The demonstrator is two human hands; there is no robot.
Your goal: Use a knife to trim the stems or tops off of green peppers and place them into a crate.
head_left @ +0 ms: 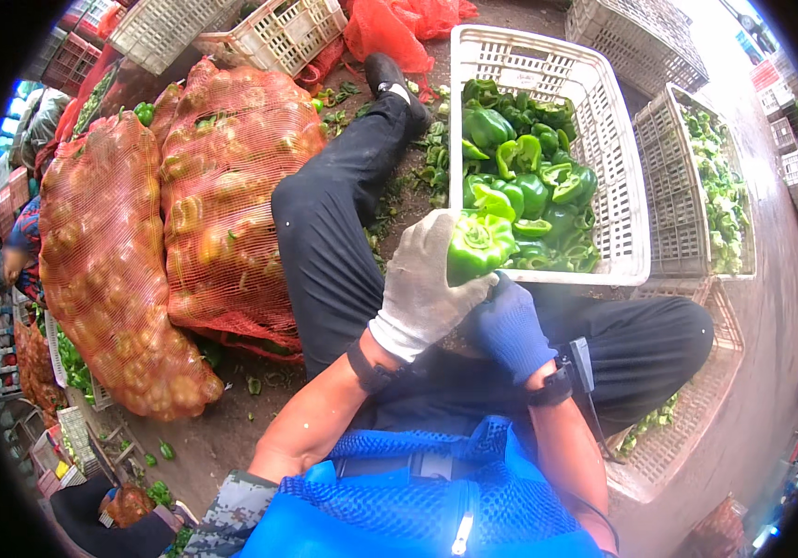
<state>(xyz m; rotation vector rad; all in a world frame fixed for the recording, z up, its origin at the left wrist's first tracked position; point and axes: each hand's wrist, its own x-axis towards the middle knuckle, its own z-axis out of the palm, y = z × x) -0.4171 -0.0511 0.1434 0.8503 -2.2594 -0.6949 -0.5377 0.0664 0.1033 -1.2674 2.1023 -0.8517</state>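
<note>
Left hand in whitish fabric glove (422, 284): it was curled around a glossy, lobed, green bell pepper (480, 245).
Right hand in blue knitted glove (513, 330): its fingers were bent just beside the pepper; what they pinched, one could not tell.
Pepper: it was at the near-left corner of a white, rectangular, slotted plastic crate (624, 200).
Grip: firm but not squeezing seemed best.
Lettering: none was readable on pepper or crate.

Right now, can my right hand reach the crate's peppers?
Probably yes: your right hand is near the open crate and most peppers lie uncovered, though I can't tell if that hand's empty.
</note>
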